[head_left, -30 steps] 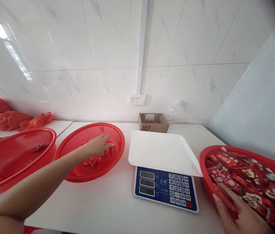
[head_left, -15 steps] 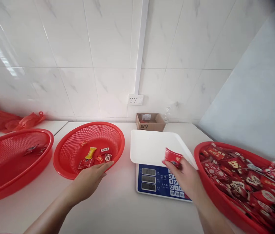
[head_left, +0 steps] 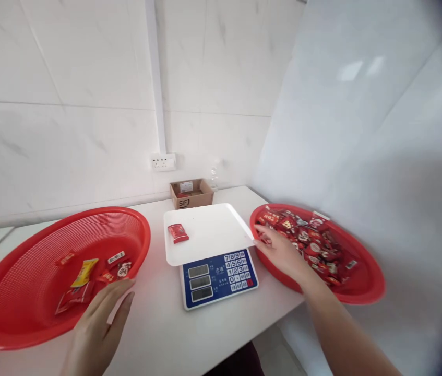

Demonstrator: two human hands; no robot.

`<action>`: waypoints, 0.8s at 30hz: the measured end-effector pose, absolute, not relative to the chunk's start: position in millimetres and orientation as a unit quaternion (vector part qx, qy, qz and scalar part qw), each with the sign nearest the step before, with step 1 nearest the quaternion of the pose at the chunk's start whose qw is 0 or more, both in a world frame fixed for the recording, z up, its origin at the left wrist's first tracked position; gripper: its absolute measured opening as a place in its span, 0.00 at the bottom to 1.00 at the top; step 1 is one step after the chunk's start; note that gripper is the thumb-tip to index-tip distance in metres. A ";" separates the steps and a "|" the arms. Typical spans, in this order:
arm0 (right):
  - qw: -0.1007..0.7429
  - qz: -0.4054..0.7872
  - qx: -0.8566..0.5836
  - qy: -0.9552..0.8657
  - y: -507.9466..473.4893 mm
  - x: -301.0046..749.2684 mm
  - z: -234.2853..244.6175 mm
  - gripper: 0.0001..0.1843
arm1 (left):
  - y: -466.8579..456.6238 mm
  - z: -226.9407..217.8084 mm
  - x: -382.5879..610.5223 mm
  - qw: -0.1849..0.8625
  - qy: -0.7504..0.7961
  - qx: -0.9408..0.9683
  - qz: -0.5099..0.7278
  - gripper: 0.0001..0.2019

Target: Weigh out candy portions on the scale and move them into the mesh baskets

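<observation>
Head view: right hand (head_left: 281,255) hides some packets (head_left: 315,247), scale displays (head_left: 200,282) unreadable.

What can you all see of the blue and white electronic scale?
The blue and white electronic scale stands on a white table. Its white, plastic-looking tray holds one small red wrapped packet near the left edge. The blue front panel has three grey, illegible display windows and, to their right, white keys plus one red key. The right hand is beside the tray's right corner; whether they touch is unclear.
</observation>
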State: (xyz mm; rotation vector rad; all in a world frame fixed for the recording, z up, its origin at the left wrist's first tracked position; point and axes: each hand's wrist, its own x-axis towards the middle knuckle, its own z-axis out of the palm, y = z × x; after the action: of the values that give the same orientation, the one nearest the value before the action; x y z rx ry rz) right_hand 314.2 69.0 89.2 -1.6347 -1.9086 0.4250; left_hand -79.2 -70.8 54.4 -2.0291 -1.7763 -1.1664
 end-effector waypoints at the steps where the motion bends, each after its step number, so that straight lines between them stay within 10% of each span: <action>1: 0.262 0.132 -0.643 -0.707 72.3 335.7 88.3 0.28 | -67.6 54.0 -71.5 0.102 -0.574 -0.701 -0.411 0.12; 10: 0.047 0.136 -0.754 -0.641 95.6 463.3 68.6 0.32 | -29.5 48.9 -9.5 0.022 -0.404 -0.795 -0.451 0.08; 24: 0.129 0.212 -0.698 -0.672 116.9 448.9 81.8 0.27 | -36.6 21.2 -11.1 -0.027 -0.388 -0.786 -0.480 0.10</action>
State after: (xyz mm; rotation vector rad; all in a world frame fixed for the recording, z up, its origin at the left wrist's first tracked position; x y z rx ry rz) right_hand 448.9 116.9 81.8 -2.0293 -1.9519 0.6163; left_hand -11.1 -36.6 21.2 -2.5128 -1.2402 -1.5357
